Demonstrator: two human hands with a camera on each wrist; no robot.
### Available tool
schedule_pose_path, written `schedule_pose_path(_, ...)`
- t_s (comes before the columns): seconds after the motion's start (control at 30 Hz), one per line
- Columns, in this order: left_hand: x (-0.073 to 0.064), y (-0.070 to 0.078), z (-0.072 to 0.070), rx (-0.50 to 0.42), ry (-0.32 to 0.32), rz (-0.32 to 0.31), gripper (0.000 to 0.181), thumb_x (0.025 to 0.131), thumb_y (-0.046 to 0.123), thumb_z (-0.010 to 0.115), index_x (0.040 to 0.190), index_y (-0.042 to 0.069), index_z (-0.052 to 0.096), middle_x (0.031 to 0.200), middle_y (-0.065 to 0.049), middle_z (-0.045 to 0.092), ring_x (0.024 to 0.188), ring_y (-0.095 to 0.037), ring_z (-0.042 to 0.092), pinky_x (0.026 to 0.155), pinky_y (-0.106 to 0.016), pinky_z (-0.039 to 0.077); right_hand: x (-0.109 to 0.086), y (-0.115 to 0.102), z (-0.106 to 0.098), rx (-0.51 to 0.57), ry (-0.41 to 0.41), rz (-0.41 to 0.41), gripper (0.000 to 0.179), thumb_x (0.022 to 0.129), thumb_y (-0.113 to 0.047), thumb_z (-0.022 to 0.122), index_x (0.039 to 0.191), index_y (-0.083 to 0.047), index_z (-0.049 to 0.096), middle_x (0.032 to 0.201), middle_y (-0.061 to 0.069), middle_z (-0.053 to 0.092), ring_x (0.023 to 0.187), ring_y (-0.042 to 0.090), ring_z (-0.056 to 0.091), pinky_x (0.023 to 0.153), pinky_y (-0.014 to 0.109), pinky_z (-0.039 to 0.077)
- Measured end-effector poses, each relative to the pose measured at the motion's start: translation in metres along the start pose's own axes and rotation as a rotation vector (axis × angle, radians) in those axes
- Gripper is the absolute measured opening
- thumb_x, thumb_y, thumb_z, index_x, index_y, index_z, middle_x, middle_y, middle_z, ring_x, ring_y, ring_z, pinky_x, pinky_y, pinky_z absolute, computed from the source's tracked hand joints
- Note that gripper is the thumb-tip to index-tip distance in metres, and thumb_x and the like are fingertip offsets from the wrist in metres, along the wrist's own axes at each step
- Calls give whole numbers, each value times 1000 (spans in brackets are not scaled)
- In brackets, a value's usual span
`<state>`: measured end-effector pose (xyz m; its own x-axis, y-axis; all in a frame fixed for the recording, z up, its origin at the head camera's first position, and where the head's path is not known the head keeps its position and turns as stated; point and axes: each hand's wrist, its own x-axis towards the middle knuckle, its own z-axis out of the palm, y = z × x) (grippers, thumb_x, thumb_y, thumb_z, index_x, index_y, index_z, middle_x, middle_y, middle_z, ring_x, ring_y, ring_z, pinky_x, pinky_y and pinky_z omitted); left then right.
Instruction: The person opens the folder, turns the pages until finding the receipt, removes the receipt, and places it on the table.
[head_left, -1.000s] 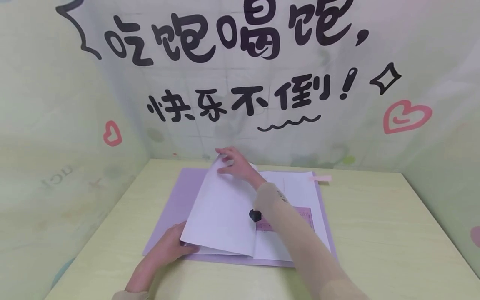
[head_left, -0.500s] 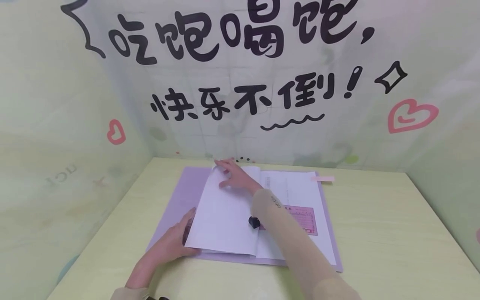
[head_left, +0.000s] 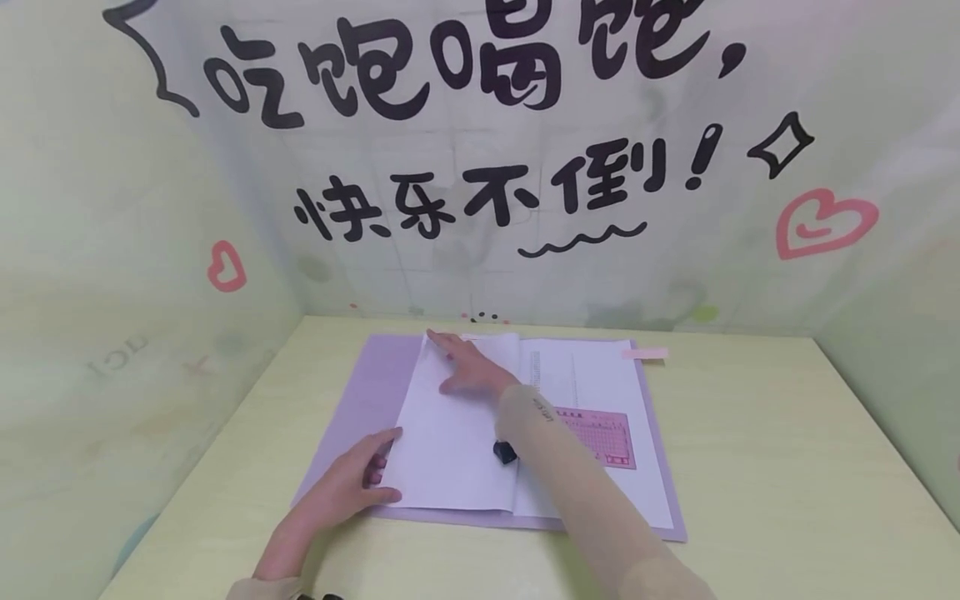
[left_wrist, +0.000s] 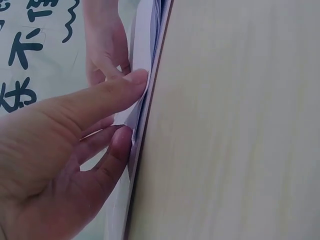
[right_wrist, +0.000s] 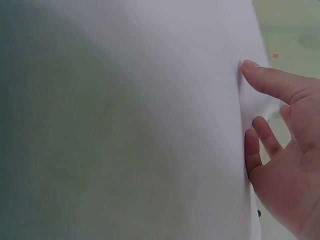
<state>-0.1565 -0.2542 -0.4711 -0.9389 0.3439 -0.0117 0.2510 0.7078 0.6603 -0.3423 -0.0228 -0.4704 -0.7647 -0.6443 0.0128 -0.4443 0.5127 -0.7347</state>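
Note:
A purple folder [head_left: 360, 392] lies spread on the table with white pages in it. My right hand [head_left: 468, 367] rests on the turned white page [head_left: 450, 450], its fingers spread near the top left corner. In the right wrist view, the fingertips [right_wrist: 250, 140] touch the sheet's surface. My left hand [head_left: 345, 483] is at the lower left corner of that page, thumb and index fingertip on its edge and the other fingers bent beneath. The left wrist view has the thumb [left_wrist: 135, 77] on the paper edge. A pink printed card [head_left: 603, 437] lies on the right page, partly covered by my right sleeve.
A pale pink tab [head_left: 645, 354] sticks out past the folder's upper right edge. The light wooden table [head_left: 765, 467] meets a printed cloth wall [head_left: 450, 283] close behind the folder, with cloth on both sides too.
The turned page has come down from a raised, gaping position to lie flatter on the left. My left hand has shifted from beneath its corner onto its edge; my right hand has lowered with the page.

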Motion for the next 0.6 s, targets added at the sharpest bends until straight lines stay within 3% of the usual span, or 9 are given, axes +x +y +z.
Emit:
schedule_pose_path(0.13,2,0,0,26,17,55,77,75,21,84,140,0,49,113,-8,56,86,-2,49,75,-18,49,-2,-4,0,-49,-38,25,97,87,-10,73,160,-25,11,168,1,15,154,25,18,128,46,5)
schedule_pose_path(0.2,3,1,0,36,21,67,74,75,21,84,138,-1,51,122,-12,56,86,-2,49,74,-18,48,-2,-6,1,-82,-46,31,95,88,-11,72,160,-24,13,167,1,18,156,25,13,128,45,5)
schedule_pose_path(0.37,4,3,0,49,13,65,72,75,20,84,135,-5,54,133,-18,50,83,1,47,73,-17,47,-2,-7,1,-147,-53,42,84,89,-13,72,158,-19,24,164,2,28,154,22,21,128,42,12)
schedule_pose_path(0.47,5,6,1,105,18,84,70,75,18,84,133,-8,55,135,-21,48,79,0,48,74,-19,47,-1,-6,1,-181,-57,23,72,89,-14,71,153,-13,37,159,5,37,150,23,29,127,39,19)
schedule_pose_path(0.6,5,11,2,209,36,108,67,74,19,84,131,-4,58,137,-20,51,100,-18,60,91,-39,52,-1,-6,-1,-230,-76,-3,57,90,-16,70,144,-10,51,153,8,46,145,25,36,124,39,25)
